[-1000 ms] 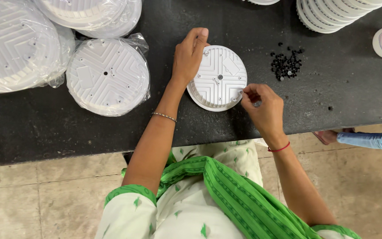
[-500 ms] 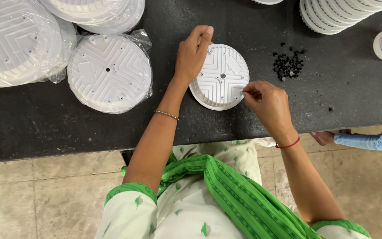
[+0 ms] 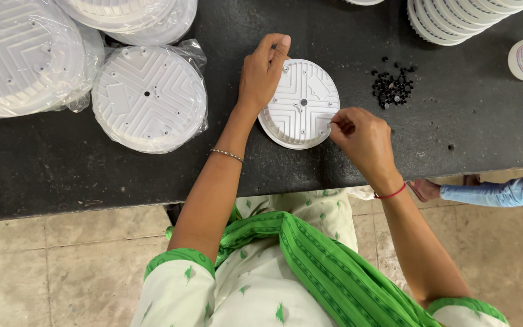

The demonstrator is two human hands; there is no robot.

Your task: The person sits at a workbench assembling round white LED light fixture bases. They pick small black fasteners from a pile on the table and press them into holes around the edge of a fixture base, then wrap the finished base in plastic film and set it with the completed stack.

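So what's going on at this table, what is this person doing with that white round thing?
A person at a dark worktable is working on a white ribbed round plate. The left hand steadies its far-left edge, while the right hand pinches something very small at its right rim; what exactly is too small to tell. A little heap of small black pieces lies just to the right. More white plates in clear plastic bags sit to the left, and a stack of plates lies at the far edge.

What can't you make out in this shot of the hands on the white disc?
Head view:
- Right hand: pinched fingertips hide whatever they hold at the white ribbed disc.
- Left hand covers the disc's left rim.
- Small black pieces: too small to identify.
- Stacked discs: cut off by the top edge.
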